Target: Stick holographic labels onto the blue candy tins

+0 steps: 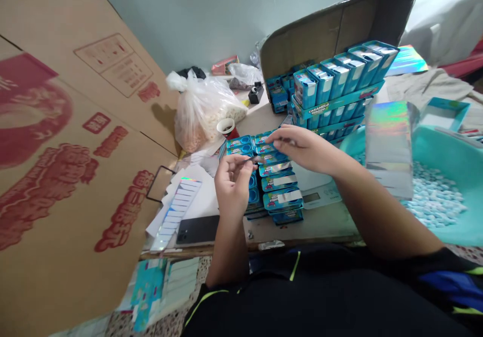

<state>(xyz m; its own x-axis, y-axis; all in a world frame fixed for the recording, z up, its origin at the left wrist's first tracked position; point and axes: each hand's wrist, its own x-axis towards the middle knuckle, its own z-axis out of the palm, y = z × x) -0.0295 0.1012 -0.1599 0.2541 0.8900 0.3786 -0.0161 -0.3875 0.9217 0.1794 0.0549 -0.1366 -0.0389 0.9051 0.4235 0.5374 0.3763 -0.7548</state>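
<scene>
Two rows of small blue candy tins [279,181] stand on the table in front of me, several with silvery-white strips across their tops. My left hand [234,183] is over the left row, thumb and forefinger pinched together. A small thin piece shows at those fingertips, too blurred to name. My right hand [302,148] reaches over the far end of the right row, its fingers curled and pressed together. Whatever the right fingers hold is hidden. A sheet of shiny strip stickers [177,211] lies to the left, next to a dark phone [198,229].
Stacked blue boxes [335,83] stand in an open carton [302,30] at the back right. A teal basin [468,186] of wrapped candies is at right, a shiny sheet stack [388,141] over it. A cup [227,129], plastic bag [207,105] and large carton [86,141] are left.
</scene>
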